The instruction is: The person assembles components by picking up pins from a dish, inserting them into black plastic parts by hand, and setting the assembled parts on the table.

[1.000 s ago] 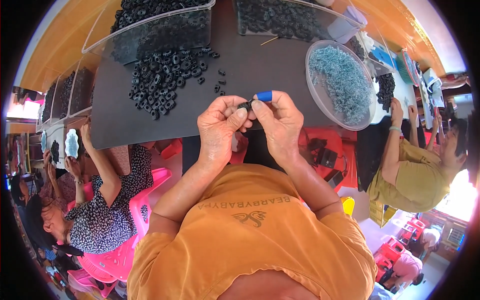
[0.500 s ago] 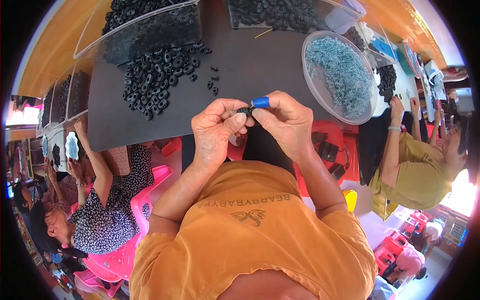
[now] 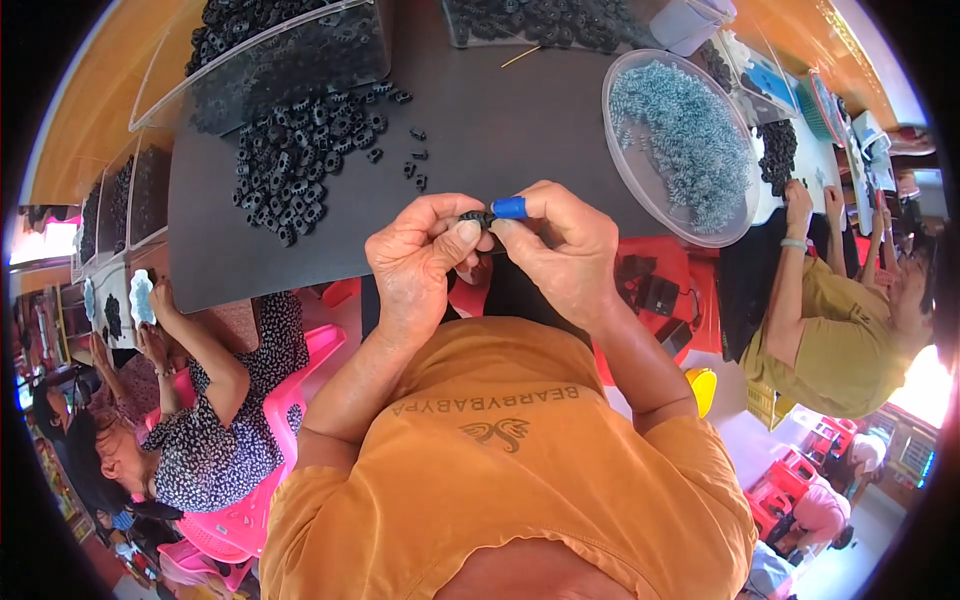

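Observation:
Over the table's near edge, my two hands meet at a small black plastic part (image 3: 474,215). My left hand (image 3: 410,262) pinches it between thumb and fingers. The thumb and forefinger of my right hand (image 3: 568,248) close on its right end. A blue cover (image 3: 509,208) wraps my right forefinger. Whether something smaller sits inside the part is hidden by the fingertips. Ahead and to the left lies a heap of similar black parts (image 3: 300,165). Several smaller black pieces (image 3: 419,154) lie loose beyond my left hand. Small metal springs (image 3: 690,140) lie in a round clear tray (image 3: 650,208) at right.
Clear bins of black parts stand at the far left (image 3: 330,65) and far middle (image 3: 540,30) of the dark table (image 3: 480,110). A thin stick (image 3: 520,57) lies between them. Co-workers sit on both sides, one on a pink chair (image 3: 300,385). A red stool (image 3: 690,275) stands below right.
The whole view has shifted slightly, with table things a little further left and up. My hands keep their pinch on the black part, with hardly any change of grip.

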`<control>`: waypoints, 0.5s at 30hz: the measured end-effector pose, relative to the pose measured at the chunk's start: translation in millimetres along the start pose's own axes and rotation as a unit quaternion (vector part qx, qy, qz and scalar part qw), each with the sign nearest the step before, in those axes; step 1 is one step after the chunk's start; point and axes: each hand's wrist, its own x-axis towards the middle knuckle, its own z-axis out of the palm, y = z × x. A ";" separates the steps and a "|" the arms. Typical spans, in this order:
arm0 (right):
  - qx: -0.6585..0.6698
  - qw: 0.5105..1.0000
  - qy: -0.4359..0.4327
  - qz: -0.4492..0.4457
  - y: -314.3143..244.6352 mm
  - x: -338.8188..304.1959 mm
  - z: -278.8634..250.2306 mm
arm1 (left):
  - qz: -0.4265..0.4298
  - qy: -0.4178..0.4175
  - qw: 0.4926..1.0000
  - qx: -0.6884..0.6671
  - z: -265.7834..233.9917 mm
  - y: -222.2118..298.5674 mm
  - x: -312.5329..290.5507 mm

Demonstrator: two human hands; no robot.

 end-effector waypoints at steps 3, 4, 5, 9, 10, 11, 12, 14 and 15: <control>0.033 0.997 -0.041 0.055 1.2 -1.7 -1.2 | 0.005 0.013 1.000 0.020 2.2 0.4 -1.9; 0.020 0.998 -0.033 0.052 2.2 -3.2 0.1 | 0.010 0.027 0.999 0.038 4.2 0.4 -2.9; 0.007 0.999 -0.024 0.048 3.5 -4.5 1.5 | 0.010 0.027 0.999 0.039 5.5 -1.7 -3.7; -0.086 0.995 0.023 -0.039 13.5 -3.5 6.4 | 0.039 0.045 0.996 0.067 10.5 -9.0 -6.7; -0.082 0.995 0.027 -0.053 13.9 -3.1 6.1 | 0.044 0.051 0.996 0.064 11.7 -9.5 -7.9; -0.078 0.994 0.030 -0.068 13.9 -3.3 5.6 | 0.044 0.051 0.996 0.065 11.7 -8.6 -8.8; -0.076 0.994 0.030 -0.069 12.4 -5.2 2.9 | 0.035 0.043 0.996 0.075 11.1 -6.1 -9.5; -0.115 0.993 -0.030 -0.020 9.5 -6.8 -3.5 | 0.030 0.030 0.995 0.087 8.3 -1.1 -5.2; -0.113 0.993 -0.027 -0.023 10.8 -4.8 -3.9 | 0.023 0.025 0.991 0.130 7.2 1.0 -1.4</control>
